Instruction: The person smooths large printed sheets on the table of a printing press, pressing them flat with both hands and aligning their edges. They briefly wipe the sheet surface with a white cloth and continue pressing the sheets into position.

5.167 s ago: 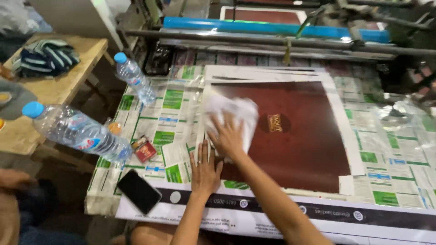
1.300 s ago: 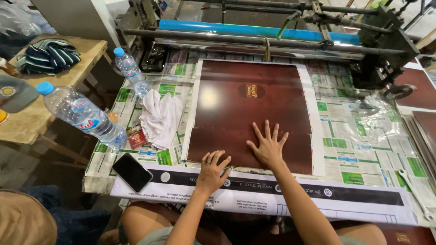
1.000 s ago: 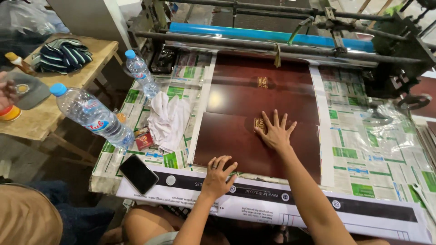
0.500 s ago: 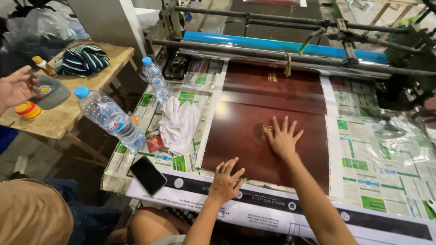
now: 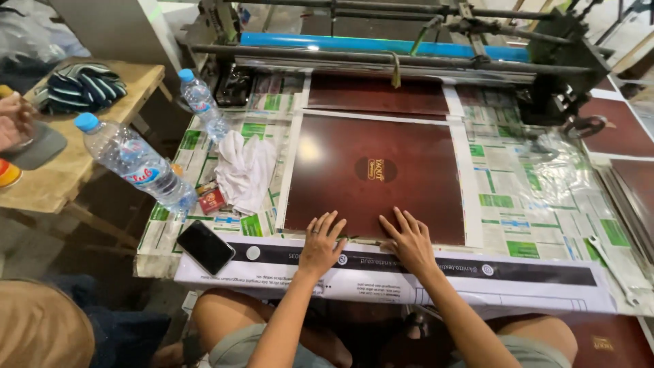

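Note:
A glossy dark-red sheet (image 5: 375,174) with a small gold emblem lies flat on the paper-covered table. My left hand (image 5: 321,243) rests palm down at the sheet's near edge, fingers spread. Just to its right, my right hand (image 5: 411,240) also lies flat on that near edge with fingers apart. Neither hand holds anything. A second dark-red sheet (image 5: 377,94) sits farther back, partly under the machine's roller. A crumpled white cloth (image 5: 244,169) lies left of the sheet.
Two plastic water bottles (image 5: 139,166) (image 5: 201,103), a black phone (image 5: 206,247) and a small red packet (image 5: 212,201) sit at the left. A roller machine with a blue bar (image 5: 381,46) spans the back. More red sheets (image 5: 623,129) lie at the right. Another person's hand (image 5: 12,123) is over a wooden side table.
My right hand has slid back from the middle of the sheet to its near edge, beside my left hand. A fresh sheet with its emblem now lies in front of me.

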